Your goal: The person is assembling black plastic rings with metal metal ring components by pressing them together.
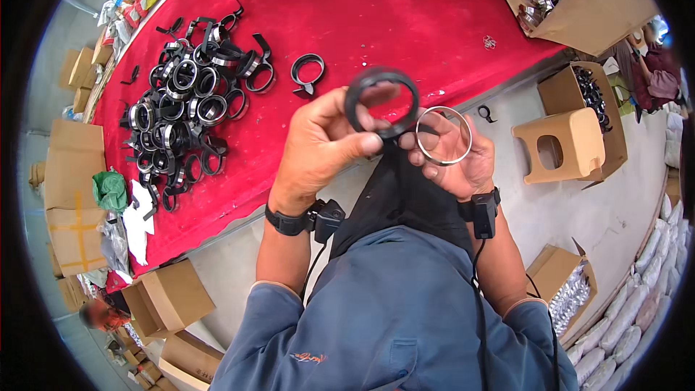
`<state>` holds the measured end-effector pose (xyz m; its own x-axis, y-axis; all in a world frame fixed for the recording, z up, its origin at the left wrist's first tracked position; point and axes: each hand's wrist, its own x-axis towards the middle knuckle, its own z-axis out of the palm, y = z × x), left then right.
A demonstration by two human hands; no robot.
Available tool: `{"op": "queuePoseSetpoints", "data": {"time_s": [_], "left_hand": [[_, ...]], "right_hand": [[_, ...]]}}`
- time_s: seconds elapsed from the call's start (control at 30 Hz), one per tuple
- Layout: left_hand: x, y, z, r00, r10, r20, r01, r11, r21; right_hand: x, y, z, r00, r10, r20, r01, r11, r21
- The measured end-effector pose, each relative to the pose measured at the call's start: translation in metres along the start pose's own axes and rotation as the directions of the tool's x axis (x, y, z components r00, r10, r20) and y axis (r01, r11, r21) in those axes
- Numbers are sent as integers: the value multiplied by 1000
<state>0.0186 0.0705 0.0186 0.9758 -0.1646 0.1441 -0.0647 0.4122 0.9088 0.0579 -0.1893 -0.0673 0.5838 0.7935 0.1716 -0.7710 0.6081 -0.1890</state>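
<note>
My left hand (310, 150) pinches a black plastic ring (413, 105), held up over the table's near edge and slightly blurred. To its right, my right hand (472, 166) holds a thin silver metal ring (446, 164) between thumb and fingers. The two rings are close together; I cannot tell whether they touch. A single black ring with a tab (306, 90) lies on the red-covered table (347, 29) beyond my left hand. Farther left is a heap of black rings (174, 101) with tabs, many showing silver bands.
A carton (601, 7) of silver rings stands at the far right of the table. On the floor to the right are a tan plastic stool (568, 146), a carton of black parts (615, 141) and a dropped black ring (486, 114). Open cartons (170, 297) stand at lower left.
</note>
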Motion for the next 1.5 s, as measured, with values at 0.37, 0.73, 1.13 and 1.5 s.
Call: {"op": "queuePoseSetpoints", "data": {"time_s": [0.37,0.73,1.13,1.5], "left_hand": [[-3,-15,-6,977,-123,-175,86,976,-201],[-15,-26,-5,961,-212,-179,235,964,121],[-24,-53,11,937,-318,-148,322,947,6],[-21,-62,24,939,-205,-275,257,952,168]], "right_hand": [[-6,-5,3,999,-22,43,17,993,114],[-4,0,7,988,-153,-33,132,930,-344],[-8,1,26,960,-269,-80,107,614,-782],[-12,5,29,866,-410,-286,-63,478,-876]]}}
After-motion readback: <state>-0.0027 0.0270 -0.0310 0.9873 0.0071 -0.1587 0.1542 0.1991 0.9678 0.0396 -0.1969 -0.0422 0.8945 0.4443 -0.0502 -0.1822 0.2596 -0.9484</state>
